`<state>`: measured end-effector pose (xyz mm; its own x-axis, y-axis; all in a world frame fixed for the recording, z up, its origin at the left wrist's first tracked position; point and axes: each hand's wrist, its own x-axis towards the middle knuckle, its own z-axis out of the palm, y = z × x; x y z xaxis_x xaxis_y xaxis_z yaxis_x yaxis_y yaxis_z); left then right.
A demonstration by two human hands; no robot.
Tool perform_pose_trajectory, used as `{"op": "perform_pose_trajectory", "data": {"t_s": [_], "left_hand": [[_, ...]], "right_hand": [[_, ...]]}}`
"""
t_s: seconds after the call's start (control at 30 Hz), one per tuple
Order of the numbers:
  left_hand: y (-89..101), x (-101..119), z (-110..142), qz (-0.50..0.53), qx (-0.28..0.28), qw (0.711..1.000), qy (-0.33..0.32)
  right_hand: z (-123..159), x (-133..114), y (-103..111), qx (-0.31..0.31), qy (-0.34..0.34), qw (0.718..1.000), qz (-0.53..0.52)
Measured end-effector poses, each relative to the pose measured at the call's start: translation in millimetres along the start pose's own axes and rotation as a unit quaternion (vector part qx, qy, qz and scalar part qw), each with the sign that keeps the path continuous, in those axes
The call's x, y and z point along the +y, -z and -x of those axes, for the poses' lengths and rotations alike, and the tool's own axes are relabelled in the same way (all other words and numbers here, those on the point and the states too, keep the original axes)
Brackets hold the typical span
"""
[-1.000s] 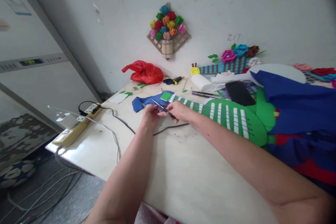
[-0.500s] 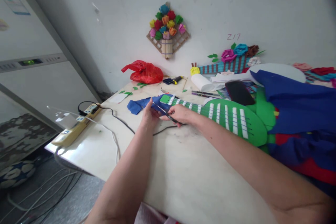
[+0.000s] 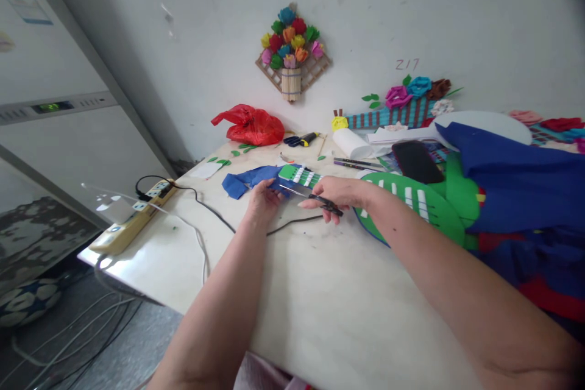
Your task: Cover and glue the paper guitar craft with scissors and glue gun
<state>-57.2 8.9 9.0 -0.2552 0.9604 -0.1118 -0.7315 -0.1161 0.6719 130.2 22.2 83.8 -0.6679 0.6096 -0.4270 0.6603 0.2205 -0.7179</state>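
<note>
My right hand [image 3: 336, 196] is closed around the black handles of a pair of scissors [image 3: 326, 203], whose blades point left toward my other hand. Fingers curled, my left hand [image 3: 265, 198] grips the edge of a piece of blue fabric [image 3: 256, 177] at the head of a green guitar-shaped craft [image 3: 432, 210]. White strips and thin dark strings run along the craft's neck and body. My right hand and forearm hide part of its neck and body. Blue material also shows along the body's lower edge.
A yellow power strip [image 3: 119, 228] with cords lies at the table's left edge; a black cord [image 3: 292, 223] crosses near my hands. Behind are a red plastic bag [image 3: 253, 127], pliers [image 3: 301, 139], pens [image 3: 356, 164] and a phone [image 3: 417, 161]. Blue cloth [image 3: 525, 183] is heaped at right.
My right hand has moved right with the scissors, drawing the blades away from my left hand. My left hand has stayed nearly in place at the blue fabric.
</note>
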Motion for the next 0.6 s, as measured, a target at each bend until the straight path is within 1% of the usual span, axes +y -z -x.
{"op": "perform_pose_trajectory", "data": {"t_s": [0.1,0.23,0.4,0.53,0.6], "left_hand": [[0.0,-1,-1,-0.005,0.004,1.0,-0.003],[0.9,-1,-2,-0.01,0.009,1.0,-0.012],[0.2,0,-1,0.004,0.01,1.0,-0.02],[0.0,1,-1,0.018,0.007,1.0,-0.015],[1.0,2,-2,0.022,0.0,1.0,-0.011]], "right_hand": [[4,2,4,0.002,0.003,1.0,0.005],[8,4,9,0.009,0.024,1.0,0.01],[17,4,16,0.009,0.025,0.999,0.017],[26,6,22,0.0,0.028,0.999,0.035],[30,6,25,0.007,0.038,0.998,0.053]]}}
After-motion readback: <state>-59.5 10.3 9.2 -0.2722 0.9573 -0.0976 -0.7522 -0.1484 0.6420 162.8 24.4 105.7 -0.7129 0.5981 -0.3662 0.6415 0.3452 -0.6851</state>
